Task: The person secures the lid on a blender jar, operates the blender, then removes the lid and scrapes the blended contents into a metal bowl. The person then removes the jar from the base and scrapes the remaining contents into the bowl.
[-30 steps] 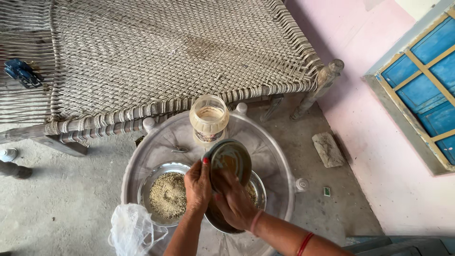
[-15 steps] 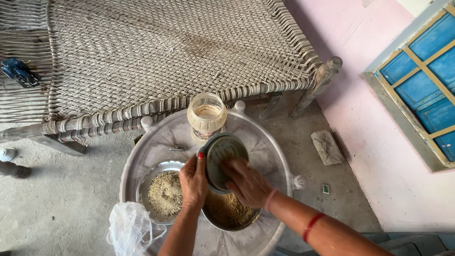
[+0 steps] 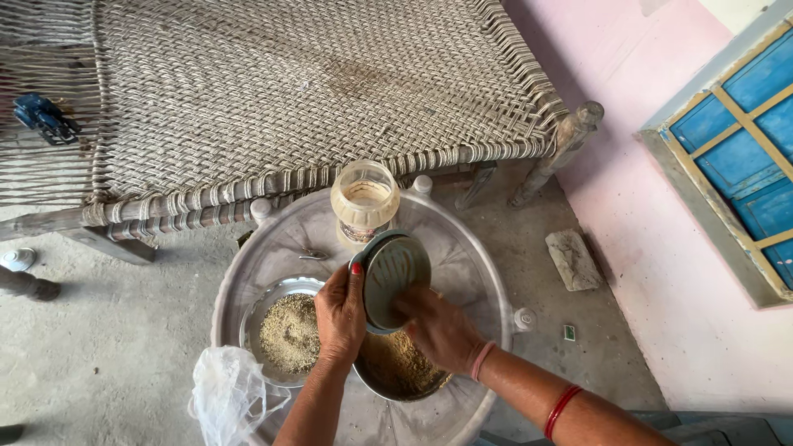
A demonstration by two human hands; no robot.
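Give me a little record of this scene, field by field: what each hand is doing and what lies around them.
Left hand: left hand grips the tilted steel plate by its rim
Right hand: right hand lies against the plate's face, over the steel bowl of coarse meal
Beside: second bowl of pale grain
Behind: open plastic jar
Support: round metal tray
Near left: clear plastic bag
Background: woven rope cot

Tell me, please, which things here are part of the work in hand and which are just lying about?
In use: left hand, right hand, tilted steel plate, bowl of brown grain.

Lying about: open jar, second grain bowl, plastic bag, woven cot, stone.
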